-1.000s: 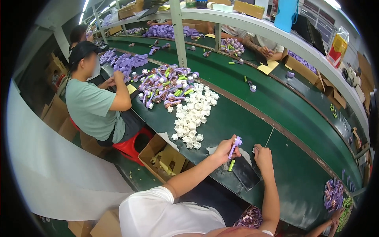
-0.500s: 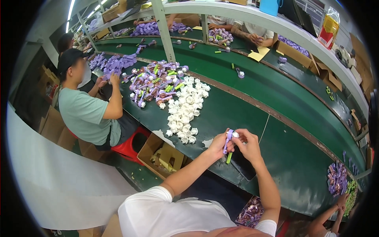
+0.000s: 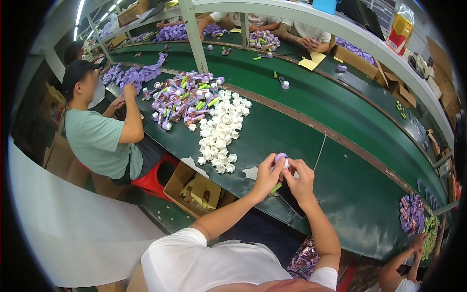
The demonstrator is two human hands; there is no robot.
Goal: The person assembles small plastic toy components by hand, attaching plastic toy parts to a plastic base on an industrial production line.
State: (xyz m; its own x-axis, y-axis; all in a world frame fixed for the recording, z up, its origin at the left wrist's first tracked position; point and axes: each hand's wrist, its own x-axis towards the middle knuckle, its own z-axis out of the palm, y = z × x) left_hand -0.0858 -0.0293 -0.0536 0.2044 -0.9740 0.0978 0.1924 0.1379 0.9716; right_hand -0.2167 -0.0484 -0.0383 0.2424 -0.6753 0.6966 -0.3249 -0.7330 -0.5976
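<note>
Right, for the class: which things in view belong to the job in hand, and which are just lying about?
Likely in the job:
purple-and-white piece between the left hand and right hand;
white cup-shaped pieces;
mixed purple-and-green pile.

Probably lying about:
blue container on the shelf;
red-and-yellow bag.

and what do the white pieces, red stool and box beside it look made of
White pieces: probably moulded plastic, matte, judging by their uniform shape. Stool: likely plastic, smooth and evenly bright red. Box: seemingly cardboard, matte brown with thin, straight walls.
</note>
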